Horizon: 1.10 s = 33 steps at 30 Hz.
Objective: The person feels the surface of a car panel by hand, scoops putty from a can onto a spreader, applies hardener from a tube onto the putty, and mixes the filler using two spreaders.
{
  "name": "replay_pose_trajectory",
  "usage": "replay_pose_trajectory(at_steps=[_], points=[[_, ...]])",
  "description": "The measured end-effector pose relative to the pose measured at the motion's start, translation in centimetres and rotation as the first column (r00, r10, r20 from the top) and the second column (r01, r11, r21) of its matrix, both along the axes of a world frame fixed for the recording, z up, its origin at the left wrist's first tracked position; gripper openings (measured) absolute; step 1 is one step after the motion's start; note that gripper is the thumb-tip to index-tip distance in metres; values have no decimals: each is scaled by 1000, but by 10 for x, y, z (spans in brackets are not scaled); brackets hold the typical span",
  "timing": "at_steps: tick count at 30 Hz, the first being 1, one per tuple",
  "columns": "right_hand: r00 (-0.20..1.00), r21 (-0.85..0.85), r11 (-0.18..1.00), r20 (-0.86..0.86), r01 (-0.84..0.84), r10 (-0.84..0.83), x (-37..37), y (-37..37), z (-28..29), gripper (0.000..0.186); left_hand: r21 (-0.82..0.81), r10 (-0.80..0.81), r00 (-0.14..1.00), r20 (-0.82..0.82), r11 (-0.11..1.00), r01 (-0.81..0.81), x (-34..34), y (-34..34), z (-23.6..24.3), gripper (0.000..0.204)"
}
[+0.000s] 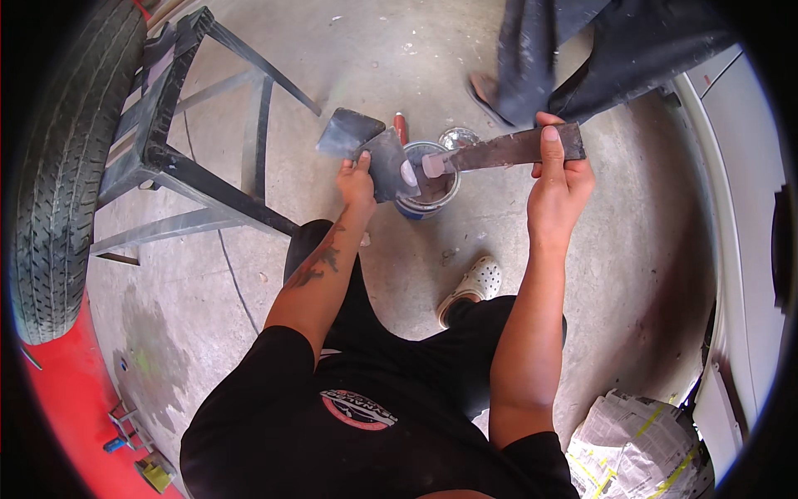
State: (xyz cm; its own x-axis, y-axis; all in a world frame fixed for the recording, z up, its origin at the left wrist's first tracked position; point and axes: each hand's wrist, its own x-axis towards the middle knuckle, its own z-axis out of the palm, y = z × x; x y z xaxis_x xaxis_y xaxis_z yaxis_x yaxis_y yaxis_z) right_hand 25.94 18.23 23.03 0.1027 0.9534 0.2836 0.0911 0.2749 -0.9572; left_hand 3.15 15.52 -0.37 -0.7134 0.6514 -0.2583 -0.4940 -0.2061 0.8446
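My left hand [357, 185] grips a dark flat spreader plate [385, 158], thumb on top. A second dark plate [349, 133] lies close behind it, partly overlapped. Near the first plate's right edge sits a pale dab of paste [408, 173]. Below the plates, an open can [420, 208] of greyish paste stands on the floor. My right hand [559, 195] is closed around one end of a long flat brown stick [503, 151]. Pale pink paste [433, 165] coats the stick's far end, which is over the can's mouth beside the plate.
Behind the can are a red tube [400, 126] and a round metal lid [459, 138]. A dark metal stand [208, 183] and a tyre [79, 166] occupy the left. Another person's dark-trousered legs [532, 66] are at the far side. Newspaper-wrapped bulk [636, 445] and a white panel [748, 150] lie right.
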Motion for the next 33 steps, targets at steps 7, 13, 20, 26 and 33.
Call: replay_pose_trajectory(at_steps=[7,13,20,26,33], points=[[999,21,1000,-36,-14,15,-4,-2,1,20,-34,-40,999,11,999,41,5,5,7,24],[999,35,999,-29,-37,38,-3,-3,1,21,-6,-52,999,-10,999,52,10,9,7,24],[999,40,999,10,-35,34,0,-7,5,21,75,-57,997,61,996,53,19,12,13,20],[996,54,997,65,-62,59,-2,-6,2,21,125,-79,990,117,990,65,23,12,20,19],[990,46,994,109,-97,92,-6,-4,-6,21,254,-293,891,346,944,212,21,18,30,22]])
